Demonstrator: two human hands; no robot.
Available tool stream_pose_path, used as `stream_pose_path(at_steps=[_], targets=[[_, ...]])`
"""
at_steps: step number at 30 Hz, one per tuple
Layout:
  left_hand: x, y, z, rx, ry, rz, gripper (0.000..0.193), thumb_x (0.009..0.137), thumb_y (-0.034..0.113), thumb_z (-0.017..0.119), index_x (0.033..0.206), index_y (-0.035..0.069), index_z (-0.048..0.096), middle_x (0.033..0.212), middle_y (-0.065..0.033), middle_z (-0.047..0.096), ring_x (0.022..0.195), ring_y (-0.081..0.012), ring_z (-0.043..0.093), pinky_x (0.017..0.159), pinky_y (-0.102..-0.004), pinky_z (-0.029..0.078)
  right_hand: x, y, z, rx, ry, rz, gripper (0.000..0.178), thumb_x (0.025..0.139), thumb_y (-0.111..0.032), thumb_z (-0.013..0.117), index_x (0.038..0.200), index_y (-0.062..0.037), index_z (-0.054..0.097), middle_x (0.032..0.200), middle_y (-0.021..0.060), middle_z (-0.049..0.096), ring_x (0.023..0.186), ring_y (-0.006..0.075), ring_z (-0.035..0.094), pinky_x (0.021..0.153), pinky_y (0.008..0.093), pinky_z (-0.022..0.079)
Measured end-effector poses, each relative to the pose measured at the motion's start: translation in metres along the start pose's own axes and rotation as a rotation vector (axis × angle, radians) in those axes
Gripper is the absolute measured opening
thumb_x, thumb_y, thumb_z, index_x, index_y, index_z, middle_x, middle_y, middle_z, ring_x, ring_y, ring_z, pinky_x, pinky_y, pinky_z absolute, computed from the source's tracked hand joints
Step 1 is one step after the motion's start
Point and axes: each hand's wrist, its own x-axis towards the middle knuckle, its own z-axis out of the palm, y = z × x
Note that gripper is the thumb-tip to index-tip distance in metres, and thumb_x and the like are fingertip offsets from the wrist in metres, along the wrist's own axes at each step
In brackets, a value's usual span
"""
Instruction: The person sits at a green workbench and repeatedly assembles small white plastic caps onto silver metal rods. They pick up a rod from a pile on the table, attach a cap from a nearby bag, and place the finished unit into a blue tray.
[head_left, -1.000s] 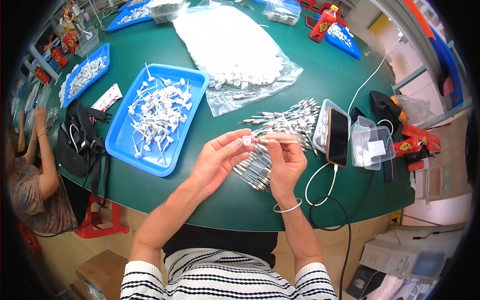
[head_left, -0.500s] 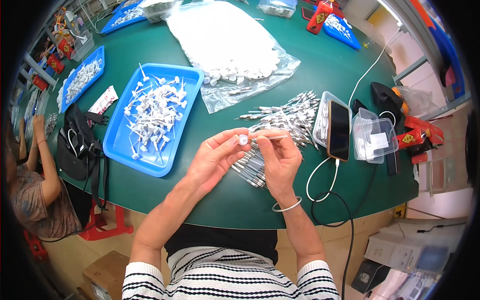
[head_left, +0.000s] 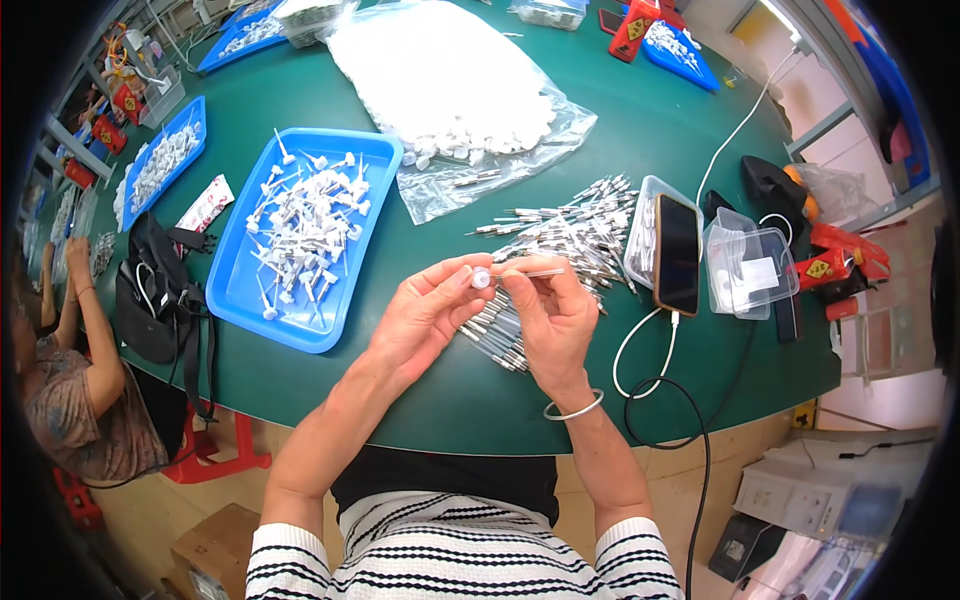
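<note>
Between thumb and fingers, my left hand (head_left: 425, 310) pinches a small round white plastic cap (head_left: 481, 278). My right hand (head_left: 552, 320) grips a thin metal rod (head_left: 540, 272), its tail sticking out to the right. The rod's other end meets the side of the cap; how far it goes in is hidden by my fingers. Just beyond my hands lies a heap of metal rods (head_left: 570, 232), part of it showing below my fingers. On the left, a blue tray (head_left: 228, 280) holds many rods with white caps on them.
A clear plastic bag of white caps (head_left: 440, 80) lies at the back. To the right are a phone (head_left: 677, 258) on a clear box, a charging cable (head_left: 650, 390) and an open clear container (head_left: 745, 270). A black bag (head_left: 150, 290) and another person (head_left: 85, 390) are at left.
The cap and rod have shifted very slightly left, still held end to side. Both hands keep their grips, and the view has moved a little.
</note>
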Motion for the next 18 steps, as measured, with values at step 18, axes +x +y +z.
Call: stream_pose_path(at_steps=[18], targets=[[0.002, -0.0027, -0.0028, -0.029, -0.052, -0.023, 0.032, 0.095, 0.016, 0.057, 0.12, -0.005, 0.057, 0.1, -0.0063, 0.065, 0.09, -0.0105, 0.064, 0.084, -0.0212, 0.055, 0.0001, -0.0062, -0.0013, -0.075, -0.022, -0.05, 0.01, 0.088, -0.005, 0.066, 0.095, 0.0003, 0.063, 0.087, 0.009, 0.067, 0.075, 0.0153, 0.068, 0.067, 0.0263, 0.054]])
